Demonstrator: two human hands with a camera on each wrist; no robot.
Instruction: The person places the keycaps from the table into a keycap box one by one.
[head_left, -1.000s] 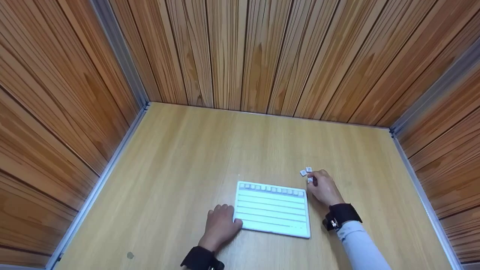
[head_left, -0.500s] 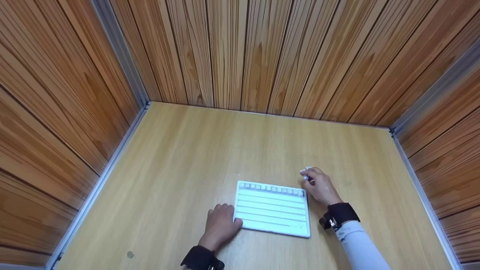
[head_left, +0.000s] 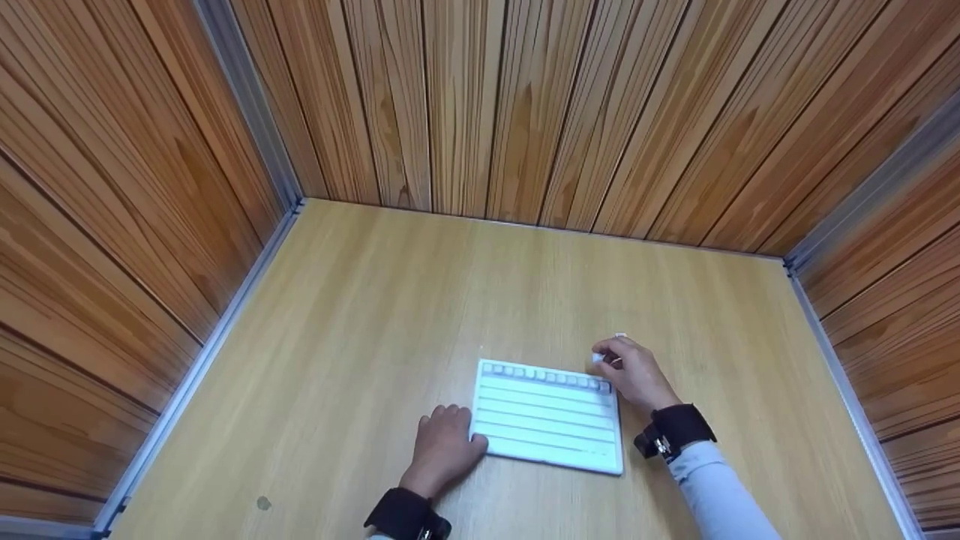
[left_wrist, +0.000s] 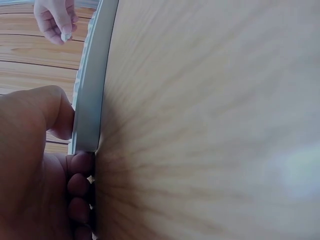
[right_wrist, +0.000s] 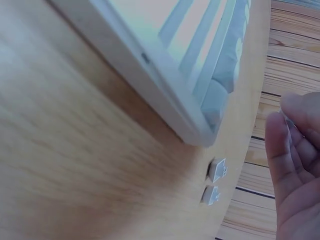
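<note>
A white ridged tray [head_left: 547,424] lies on the table, with a row of small white keycap-like blocks [head_left: 551,376] along its far edge. My left hand [head_left: 448,446] holds the tray's near left corner. In the left wrist view, the thumb is on the tray's [left_wrist: 90,105] top face and curled fingers are against its end. My right hand [head_left: 639,375] is just beyond the far right corner and pinches a small white block [head_left: 597,358] between thumb and index finger. Beneath it, two loose blocks [right_wrist: 217,170] sit on the table in the right wrist view.
Wood-plank walls [head_left: 457,105] with grey metal trim enclose the wooden table [head_left: 420,300] at the back and both sides. A dark round spot [head_left: 263,503] marks the table at the front left.
My right hand has picked a small white block from the loose group and moved slightly left, toward the tray's far right corner. The left hand keeps its hold, and the view has shifted slightly.
</note>
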